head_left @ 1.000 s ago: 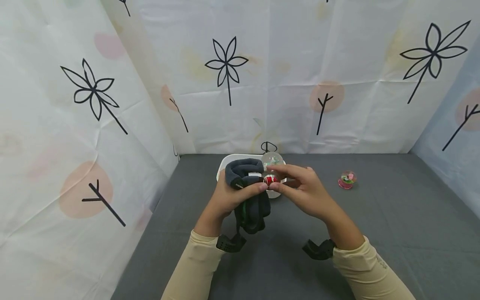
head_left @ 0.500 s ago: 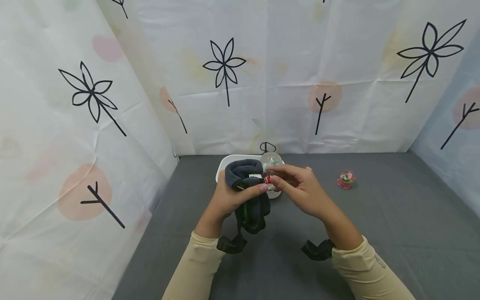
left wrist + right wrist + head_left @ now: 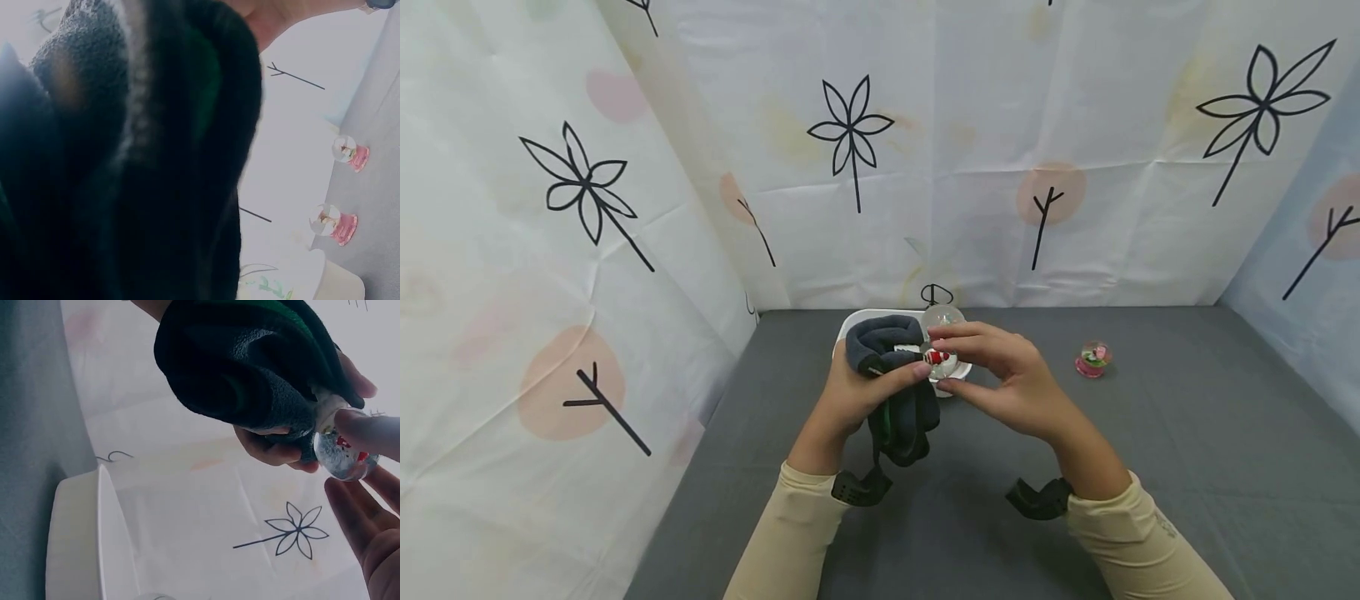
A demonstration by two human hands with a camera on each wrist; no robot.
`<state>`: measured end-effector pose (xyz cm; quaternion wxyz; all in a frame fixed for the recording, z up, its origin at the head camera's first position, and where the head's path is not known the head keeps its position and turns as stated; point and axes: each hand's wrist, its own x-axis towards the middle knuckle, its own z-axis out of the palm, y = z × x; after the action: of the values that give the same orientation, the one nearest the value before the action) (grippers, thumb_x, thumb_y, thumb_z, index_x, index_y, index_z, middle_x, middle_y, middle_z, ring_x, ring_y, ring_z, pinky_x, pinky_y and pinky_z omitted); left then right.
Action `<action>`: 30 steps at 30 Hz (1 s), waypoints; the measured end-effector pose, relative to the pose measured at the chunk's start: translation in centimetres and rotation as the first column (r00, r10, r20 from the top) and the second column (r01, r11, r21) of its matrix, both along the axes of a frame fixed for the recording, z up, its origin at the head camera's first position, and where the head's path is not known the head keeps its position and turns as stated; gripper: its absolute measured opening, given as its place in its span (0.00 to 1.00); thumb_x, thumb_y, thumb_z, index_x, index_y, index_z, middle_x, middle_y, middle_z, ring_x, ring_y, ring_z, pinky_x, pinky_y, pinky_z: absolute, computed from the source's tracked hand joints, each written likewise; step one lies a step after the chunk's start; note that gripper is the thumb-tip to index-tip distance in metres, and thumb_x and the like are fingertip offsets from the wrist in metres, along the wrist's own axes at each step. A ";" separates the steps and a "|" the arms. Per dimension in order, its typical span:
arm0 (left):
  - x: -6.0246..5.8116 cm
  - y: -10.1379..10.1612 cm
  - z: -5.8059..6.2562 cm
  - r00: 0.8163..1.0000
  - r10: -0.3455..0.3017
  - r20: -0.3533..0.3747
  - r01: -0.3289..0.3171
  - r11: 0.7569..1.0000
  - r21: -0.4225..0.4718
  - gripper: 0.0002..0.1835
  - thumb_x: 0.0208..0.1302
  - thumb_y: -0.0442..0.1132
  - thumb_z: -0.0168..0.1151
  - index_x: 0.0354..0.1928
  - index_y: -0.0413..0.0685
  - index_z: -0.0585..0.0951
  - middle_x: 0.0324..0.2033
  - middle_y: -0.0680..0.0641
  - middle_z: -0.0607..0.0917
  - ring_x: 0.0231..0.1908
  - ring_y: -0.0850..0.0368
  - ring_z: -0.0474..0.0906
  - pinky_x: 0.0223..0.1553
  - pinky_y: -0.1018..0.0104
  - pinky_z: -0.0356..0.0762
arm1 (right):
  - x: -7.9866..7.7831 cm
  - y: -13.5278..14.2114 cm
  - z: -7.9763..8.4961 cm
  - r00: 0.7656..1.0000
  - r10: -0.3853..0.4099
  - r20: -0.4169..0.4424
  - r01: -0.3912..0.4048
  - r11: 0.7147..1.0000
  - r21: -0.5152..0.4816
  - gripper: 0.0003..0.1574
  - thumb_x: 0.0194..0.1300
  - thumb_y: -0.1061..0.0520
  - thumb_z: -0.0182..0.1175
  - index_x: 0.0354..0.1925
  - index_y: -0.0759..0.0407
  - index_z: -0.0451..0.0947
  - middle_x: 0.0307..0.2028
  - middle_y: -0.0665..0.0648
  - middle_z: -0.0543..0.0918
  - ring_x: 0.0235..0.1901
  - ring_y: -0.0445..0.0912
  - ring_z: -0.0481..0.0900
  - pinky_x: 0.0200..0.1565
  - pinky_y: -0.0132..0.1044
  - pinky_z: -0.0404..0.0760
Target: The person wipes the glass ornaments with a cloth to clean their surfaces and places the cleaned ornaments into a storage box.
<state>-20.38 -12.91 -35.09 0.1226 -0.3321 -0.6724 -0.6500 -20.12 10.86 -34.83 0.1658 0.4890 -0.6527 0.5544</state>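
In the head view my left hand (image 3: 857,383) grips a thick, folded dark grey cloth (image 3: 898,417). A small snow globe (image 3: 938,360) with a red-and-white figure inside pokes out of the cloth by the left thumb. My right hand (image 3: 1011,379) holds the globe's clear dome, fingers above and thumb below. From the right wrist, the thumb lies across the dome (image 3: 344,459) while fingertips meet its lower edge. The globe's base is largely hidden by the cloth (image 3: 250,369). Cloth fills most of the left wrist view.
Behind the hands stands a white bin (image 3: 853,321), with a larger clear globe (image 3: 943,315) at its right. A pink-based snow globe (image 3: 1093,358) is on the grey table to the right. The left wrist view shows a second pink-based globe (image 3: 344,228) nearer the bin.
My right fingers and thumb have spread wider around the globe, leaving more of its red-and-white figure visible. The left hand and cloth stay almost in place.
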 end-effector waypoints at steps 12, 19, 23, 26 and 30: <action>0.4 0.1 0.1 0.999 0.046 0.027 -0.044 0.994 -0.095 0.20 0.59 0.38 0.81 0.53 0.52 0.87 0.43 0.49 0.90 0.39 0.51 0.88 0.45 0.57 0.89 | 0.2 -0.1 -0.1 0.980 -0.181 0.087 0.172 0.979 0.108 0.25 0.66 0.72 0.69 0.61 0.68 0.83 0.53 0.65 0.90 0.48 0.36 0.89 0.42 0.33 0.90; 0.5 0.3 0.0 0.999 0.028 0.019 -0.027 0.996 -0.080 0.17 0.61 0.37 0.79 0.51 0.50 0.87 0.42 0.48 0.89 0.38 0.51 0.87 0.44 0.57 0.89 | 0.3 0.0 -0.1 0.955 -0.216 0.204 0.184 0.969 0.162 0.16 0.75 0.64 0.64 0.59 0.63 0.85 0.47 0.61 0.91 0.40 0.40 0.91 0.42 0.36 0.90; 0.2 0.3 0.0 1.000 0.004 -0.018 -0.005 0.999 -0.045 0.14 0.61 0.34 0.78 0.48 0.46 0.87 0.40 0.46 0.88 0.37 0.50 0.84 0.43 0.59 0.88 | 0.3 0.0 -0.1 0.960 -0.193 0.200 0.168 0.976 0.138 0.20 0.73 0.66 0.66 0.62 0.62 0.82 0.55 0.61 0.89 0.49 0.38 0.89 0.48 0.35 0.90; 0.1 0.2 0.0 0.999 0.003 -0.042 -0.004 1.000 -0.019 0.12 0.61 0.32 0.78 0.46 0.44 0.87 0.38 0.45 0.87 0.36 0.50 0.82 0.42 0.60 0.86 | 0.3 0.0 -0.1 0.978 -0.149 0.145 0.137 0.986 0.094 0.30 0.66 0.72 0.70 0.65 0.64 0.80 0.61 0.60 0.85 0.59 0.39 0.84 0.56 0.35 0.87; 0.0 0.0 0.0 0.999 0.018 -0.051 -0.018 1.000 0.005 0.13 0.61 0.33 0.78 0.47 0.43 0.88 0.39 0.45 0.88 0.37 0.51 0.83 0.43 0.62 0.86 | 0.1 0.1 0.0 0.998 -0.064 0.027 0.063 0.997 0.037 0.38 0.54 0.78 0.75 0.63 0.68 0.80 0.67 0.58 0.81 0.69 0.46 0.79 0.62 0.36 0.84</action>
<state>-20.38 -12.88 -35.13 0.1463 -0.3425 -0.6706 -0.6415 -20.04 10.96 -34.82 0.1651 0.4630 -0.6800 0.5440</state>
